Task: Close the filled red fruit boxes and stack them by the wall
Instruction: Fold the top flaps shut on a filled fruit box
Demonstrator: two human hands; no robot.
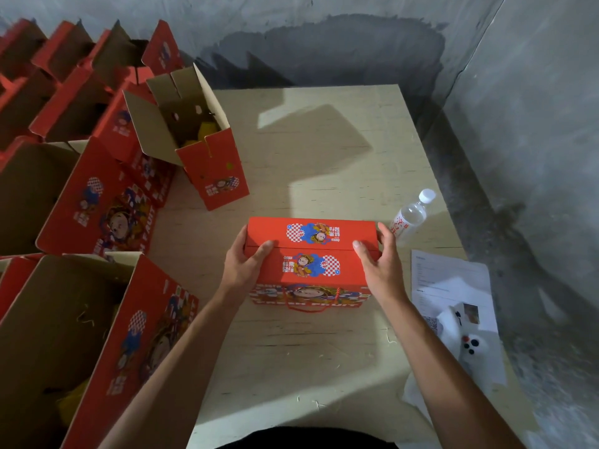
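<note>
Here, in the head view, the closed red box (pixel 311 254) sits mid-table (pixel 324 351), both flaps meeting along a centre seam. The left hand (pixel 244 267) and right hand (pixel 377 262) clasp its two ends, thumbs pressing on top near the seam. Stiff printed corrugated card, sharp-edged, with a rope handle (pixel 311 301) on the near face; likely weighty with fruit, so best carried by the ends or underneath. Open boxes (pixel 97 205) crowd the left, near a rough grey wall (pixel 356 43)
</note>
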